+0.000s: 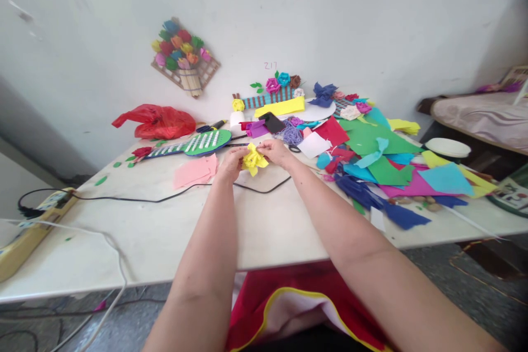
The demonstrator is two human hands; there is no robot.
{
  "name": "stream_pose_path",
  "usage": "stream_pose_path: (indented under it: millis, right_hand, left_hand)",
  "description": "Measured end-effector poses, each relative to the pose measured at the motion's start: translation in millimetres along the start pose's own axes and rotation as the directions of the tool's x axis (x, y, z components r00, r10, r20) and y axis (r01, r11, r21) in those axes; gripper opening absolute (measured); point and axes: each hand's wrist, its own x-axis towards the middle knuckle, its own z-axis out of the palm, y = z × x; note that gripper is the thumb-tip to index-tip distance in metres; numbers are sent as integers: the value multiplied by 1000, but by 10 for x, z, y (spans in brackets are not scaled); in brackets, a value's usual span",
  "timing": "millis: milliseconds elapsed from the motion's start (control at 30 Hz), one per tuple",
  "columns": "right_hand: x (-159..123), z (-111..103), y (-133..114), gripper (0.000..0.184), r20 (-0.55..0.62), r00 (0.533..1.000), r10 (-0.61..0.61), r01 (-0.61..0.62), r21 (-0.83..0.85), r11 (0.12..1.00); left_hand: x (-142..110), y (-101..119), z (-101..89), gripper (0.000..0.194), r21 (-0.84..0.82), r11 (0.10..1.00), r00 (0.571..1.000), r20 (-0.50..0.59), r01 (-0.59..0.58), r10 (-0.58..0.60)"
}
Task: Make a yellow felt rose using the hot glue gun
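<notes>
Both my hands meet over the white table (165, 231) and pinch a crumpled yellow paper piece (253, 160) between them. My left hand (231, 163) grips its left side with closed fingers. My right hand (275, 153) holds its upper right side, fingers also closed. Pink paper sheets (196, 171) lie just left of my left hand. A black cable (165, 198) runs across the table under my forearms.
A heap of coloured paper scraps (383, 165) covers the right of the table. A green and white craft piece (193, 144), a red plastic bag (159, 121) and paper flowers (280, 85) sit at the back. A power strip (45, 203) lies at left. A flower basket craft (183, 58) hangs on the wall.
</notes>
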Motion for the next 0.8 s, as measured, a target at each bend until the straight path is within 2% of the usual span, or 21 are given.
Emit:
stream_pose_path:
  millis: [167,300,400,500,667,800]
  right_hand:
    - [72,-4,106,12,-2,999,-49,48,-127,991]
    - [134,-120,125,21,-91,995,-40,8,-332,943]
    - [117,-283,71,24,-272,961,-57,-95,-515,852]
    - [59,-446,12,24,-389,919,-63,-238,-676,698]
    - [-16,-606,-5,29,-346,934,92,-347,-813,467]
    - [-39,-647,20,28,-270,943,192,-328,-848,417]
  left_hand:
    - [48,-44,-8,17,-24,1000,998,-65,9,-10]
    - [94,-64,-35,19,-64,998,993,-109,28,-35]
    - [125,-84,-61,23,-74,997,988,-149,28,-39]
    - [141,-102,-75,25,-80,997,988,-149,16,-28]
    - [138,-110,-74,25,-78,997,987,-161,-2,-11]
    - [133,-112,-72,23,-52,999,986,-166,-9,0]
